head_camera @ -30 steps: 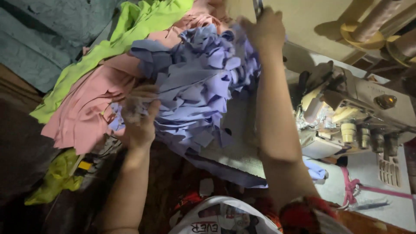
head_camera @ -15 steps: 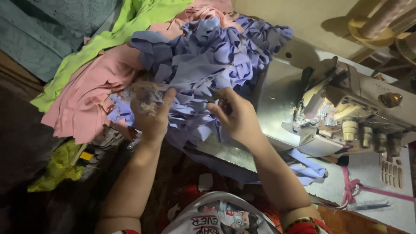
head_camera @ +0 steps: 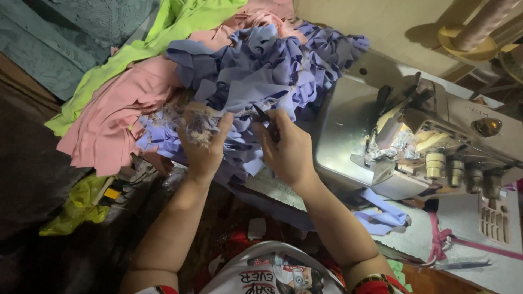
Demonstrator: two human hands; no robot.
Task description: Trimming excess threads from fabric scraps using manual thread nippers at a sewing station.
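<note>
Beside the sewing machine (head_camera: 430, 147), your left hand (head_camera: 202, 142) grips a frayed purple strip (head_camera: 163, 117). Your right hand (head_camera: 287, 149) is closed on small snips (head_camera: 265, 118) over the purple pile (head_camera: 267, 65).

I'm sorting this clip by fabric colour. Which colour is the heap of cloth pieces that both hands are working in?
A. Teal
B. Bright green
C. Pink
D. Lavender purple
D: the left hand and the right hand both rest on the lavender purple pieces; the pink cloth and the bright green cloth lie beyond them.
</note>
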